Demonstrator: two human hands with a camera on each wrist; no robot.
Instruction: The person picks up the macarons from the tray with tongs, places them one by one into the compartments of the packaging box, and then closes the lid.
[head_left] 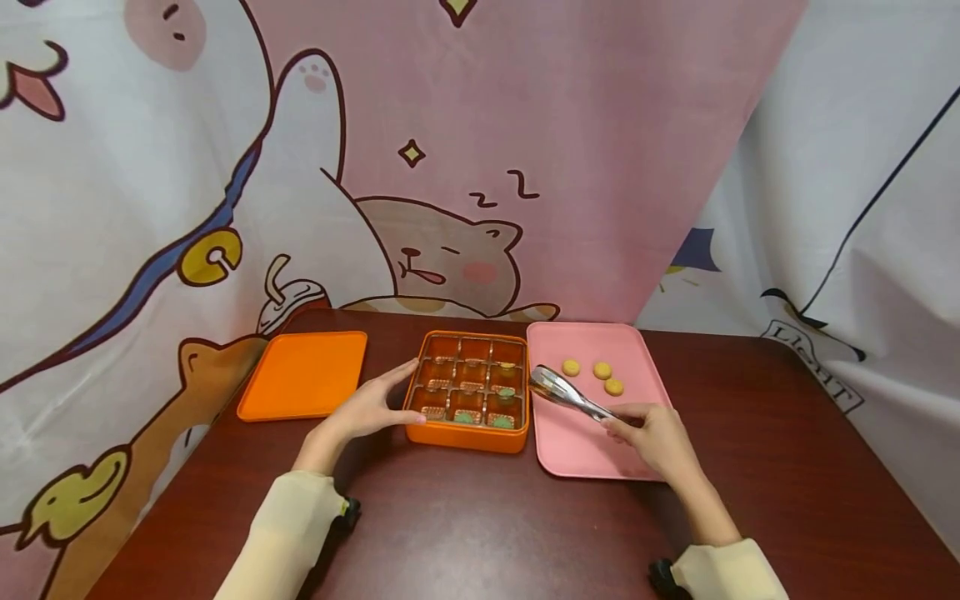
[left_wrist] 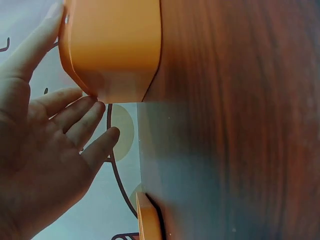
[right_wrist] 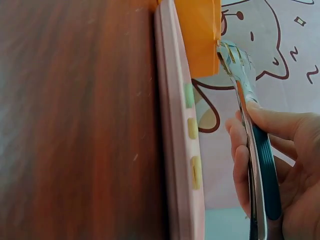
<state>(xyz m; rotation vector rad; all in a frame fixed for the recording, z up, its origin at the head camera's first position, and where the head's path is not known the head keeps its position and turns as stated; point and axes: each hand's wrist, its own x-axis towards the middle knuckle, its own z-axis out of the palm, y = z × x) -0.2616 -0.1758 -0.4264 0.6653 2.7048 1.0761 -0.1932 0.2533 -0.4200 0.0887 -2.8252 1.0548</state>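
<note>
An orange box with a clear divided insert stands mid-table. Green and yellow round pieces lie in several compartments along its right column and front row. My left hand rests against the box's left side, thumb at the front left rim; the fingers look nearly straight in the left wrist view. My right hand grips metal tongs by the handle. The tongs' head is beside the box's right rim, above the pink tray; whether it holds anything I cannot tell. Three round yellow cookies lie on that tray.
A flat orange tray or lid lies on the table left of the box. The dark wooden table runs up to a printed cartoon curtain behind. The pink tray's left edge stands right against the box.
</note>
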